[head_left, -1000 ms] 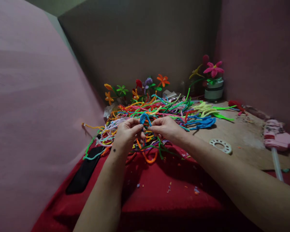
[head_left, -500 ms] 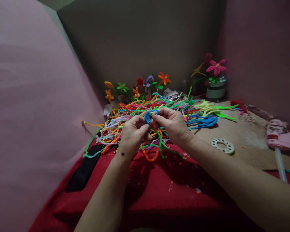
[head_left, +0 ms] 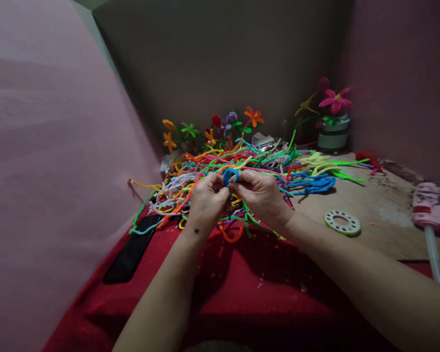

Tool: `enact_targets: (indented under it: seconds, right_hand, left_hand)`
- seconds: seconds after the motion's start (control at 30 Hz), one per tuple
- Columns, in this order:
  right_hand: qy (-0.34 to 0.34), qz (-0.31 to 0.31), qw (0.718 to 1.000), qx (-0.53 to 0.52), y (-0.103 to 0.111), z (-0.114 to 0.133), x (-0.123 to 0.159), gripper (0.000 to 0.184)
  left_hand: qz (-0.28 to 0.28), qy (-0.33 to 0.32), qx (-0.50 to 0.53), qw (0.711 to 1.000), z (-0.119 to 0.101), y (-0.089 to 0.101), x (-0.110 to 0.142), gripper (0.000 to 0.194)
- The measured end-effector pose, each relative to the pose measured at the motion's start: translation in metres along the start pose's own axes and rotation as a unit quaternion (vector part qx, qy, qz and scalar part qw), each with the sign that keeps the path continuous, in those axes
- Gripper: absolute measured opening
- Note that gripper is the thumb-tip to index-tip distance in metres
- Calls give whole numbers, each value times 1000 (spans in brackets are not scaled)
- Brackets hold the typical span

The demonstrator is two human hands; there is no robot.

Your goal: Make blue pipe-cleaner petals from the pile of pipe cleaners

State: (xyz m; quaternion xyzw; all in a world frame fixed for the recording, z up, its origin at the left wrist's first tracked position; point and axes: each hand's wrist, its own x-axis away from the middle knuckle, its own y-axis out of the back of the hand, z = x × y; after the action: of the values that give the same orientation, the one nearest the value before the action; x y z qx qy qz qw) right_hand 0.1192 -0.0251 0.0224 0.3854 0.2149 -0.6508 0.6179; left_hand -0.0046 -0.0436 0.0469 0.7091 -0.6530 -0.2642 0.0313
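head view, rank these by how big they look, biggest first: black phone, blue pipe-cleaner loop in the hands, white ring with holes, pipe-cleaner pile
1. pipe-cleaner pile, widest by far
2. black phone, partly under strands
3. white ring with holes
4. blue pipe-cleaner loop, partly hidden by fingers

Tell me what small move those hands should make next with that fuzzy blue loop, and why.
Perhaps draw the fuzzy blue pipe-cleaner loop slightly tighter: the bare left hand and bare right hand pinch it from either side, and its curve looks open.
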Motion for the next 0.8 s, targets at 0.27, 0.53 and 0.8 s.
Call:
enact_targets:
  seconds: [0.27,0.53,0.8]
  right_hand:
    - [-37,-10,999,7,0,0,0,12]
    - [-254,25,912,-320,1,-3,-6,15]
    - [-269,4,926,-264,4,-2,-7,25]
  left_hand:
    - [-3,-9,15,1000,-1,-4,2,7]
    - [8,-8,72,997,-2,-5,3,11]
    - [17,-6,131,991,-5,-6,3,14]
